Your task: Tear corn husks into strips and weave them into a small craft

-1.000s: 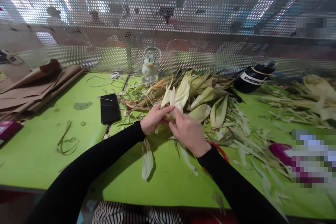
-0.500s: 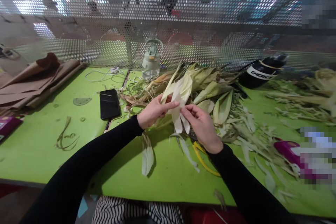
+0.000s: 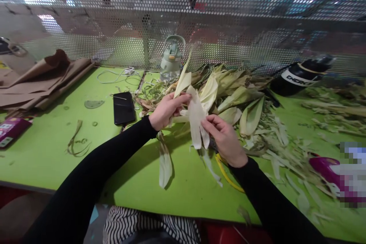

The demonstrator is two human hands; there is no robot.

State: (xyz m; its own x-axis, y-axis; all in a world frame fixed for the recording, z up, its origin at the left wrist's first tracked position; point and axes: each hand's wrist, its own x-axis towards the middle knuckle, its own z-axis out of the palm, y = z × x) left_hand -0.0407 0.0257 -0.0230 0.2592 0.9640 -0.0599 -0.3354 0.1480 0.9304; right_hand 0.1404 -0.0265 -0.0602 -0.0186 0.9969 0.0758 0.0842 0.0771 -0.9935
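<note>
My left hand [image 3: 165, 109] is closed around the base of a bunch of pale corn husks [image 3: 194, 101], held a little above the green table [image 3: 48, 148]. My right hand [image 3: 224, 139] pinches the lower end of one whitish husk leaf [image 3: 196, 126] that hangs from the bunch. Both arms wear black sleeves. A big pile of green and dry husks [image 3: 234, 91] lies just behind my hands. One loose husk strip [image 3: 165, 164] rests on the table below my left wrist.
A black phone [image 3: 124, 107] lies left of the pile, with a white cable [image 3: 114, 77] and a pale green bottle [image 3: 170, 58] behind it. Brown paper [image 3: 40, 84] sits far left. A yellow loop [image 3: 225, 173] lies under my right wrist. A perforated metal screen [image 3: 183, 15] closes the back.
Both hands lifted the husk bunch off the pile. My right hand moved down and right, peeling one pale leaf away from the bunch. The view shifted slightly.
</note>
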